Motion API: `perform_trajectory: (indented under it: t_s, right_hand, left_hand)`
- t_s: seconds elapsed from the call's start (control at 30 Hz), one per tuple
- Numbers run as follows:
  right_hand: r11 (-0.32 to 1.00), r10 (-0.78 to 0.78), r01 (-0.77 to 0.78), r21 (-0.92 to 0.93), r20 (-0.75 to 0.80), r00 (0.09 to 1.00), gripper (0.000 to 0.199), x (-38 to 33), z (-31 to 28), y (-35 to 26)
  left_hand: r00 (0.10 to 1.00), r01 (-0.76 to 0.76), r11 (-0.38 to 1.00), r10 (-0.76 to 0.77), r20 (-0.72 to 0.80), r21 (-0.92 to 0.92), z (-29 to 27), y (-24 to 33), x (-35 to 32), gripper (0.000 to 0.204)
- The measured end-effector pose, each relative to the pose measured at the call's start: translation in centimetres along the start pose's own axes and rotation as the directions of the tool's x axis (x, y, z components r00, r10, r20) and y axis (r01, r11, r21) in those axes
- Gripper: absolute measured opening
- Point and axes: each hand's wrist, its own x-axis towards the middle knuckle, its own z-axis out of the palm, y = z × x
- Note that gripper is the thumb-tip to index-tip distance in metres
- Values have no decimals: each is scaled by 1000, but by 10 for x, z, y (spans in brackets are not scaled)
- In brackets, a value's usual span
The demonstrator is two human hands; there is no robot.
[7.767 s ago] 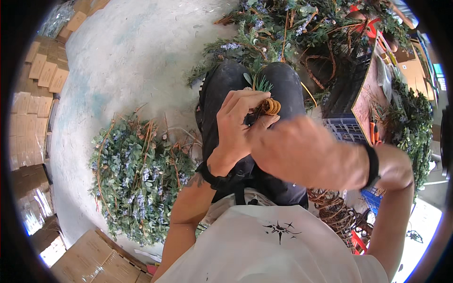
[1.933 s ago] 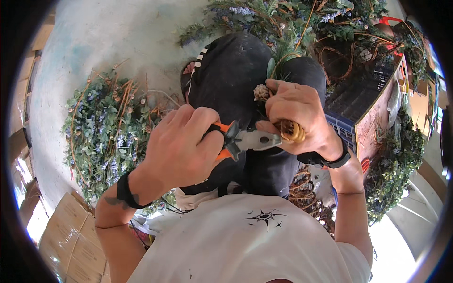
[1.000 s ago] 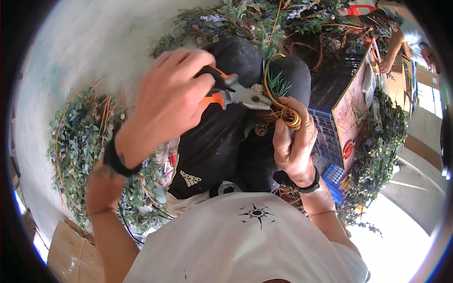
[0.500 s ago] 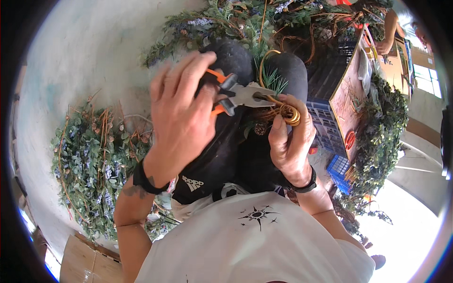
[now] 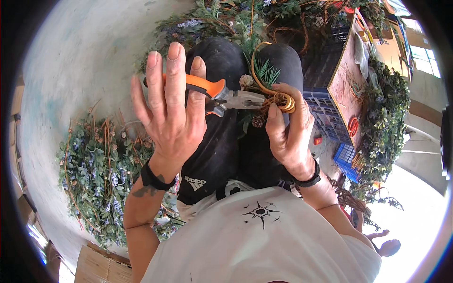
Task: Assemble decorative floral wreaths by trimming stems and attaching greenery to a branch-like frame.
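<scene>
Pale floor point(image 5: 94, 61); left fingers point(image 5: 174, 80) now straight across pliers point(image 5: 216, 88)

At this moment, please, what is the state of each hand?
Left hand: open, fingers outstretched over the pliers; any grip is hidden.
Right hand: closed on the coil.

The grey floor point(image 5: 85, 61) is stained faintly green. Cardboard point(image 5: 96, 266) is laid at lower left. Blue crates point(image 5: 321, 101) are topped by a board point(image 5: 340, 89); the window point(image 5: 426, 61) is brightly lit.

Pliers handle point(image 5: 211, 87) partly behind left fingers point(image 5: 175, 82)
</scene>
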Motion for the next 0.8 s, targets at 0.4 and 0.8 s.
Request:
perform_trajectory:
  t_s: [0.4, 0.8]
  right_hand:
    - [996, 81, -80, 42, -10, 997, 37, 0, 2, -2]
    - [996, 81, -79, 39, -45, 996, 35, 0, 6, -4]
  left_hand:
    - [999, 13, 995, -18, 46, 104, -7, 4, -1, 30]
    - [998, -57, 990, 58, 0, 125, -1, -3, 3, 34]
